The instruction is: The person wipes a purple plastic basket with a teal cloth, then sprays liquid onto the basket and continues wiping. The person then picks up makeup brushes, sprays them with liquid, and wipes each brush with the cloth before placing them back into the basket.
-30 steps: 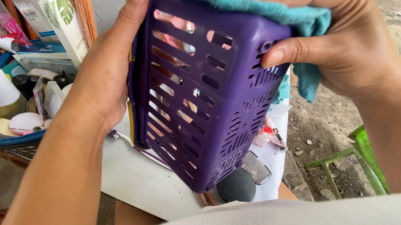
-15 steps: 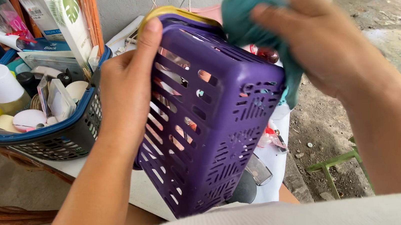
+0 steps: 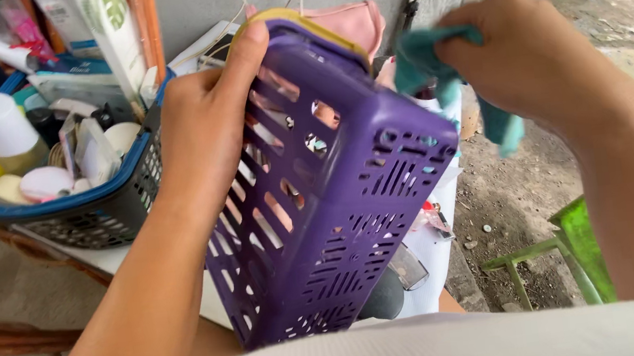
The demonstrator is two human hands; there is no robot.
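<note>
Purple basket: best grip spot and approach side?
Grip the basket by its long slotted side wall near the top rim, coming from the left, as the left hand does now. It is tilted on end, and the slots give the fingers purchase. The right hand holds a cloth.

Purple slotted basket point(image 3: 336, 207), seemingly teal cloth point(image 3: 431, 61)
</note>
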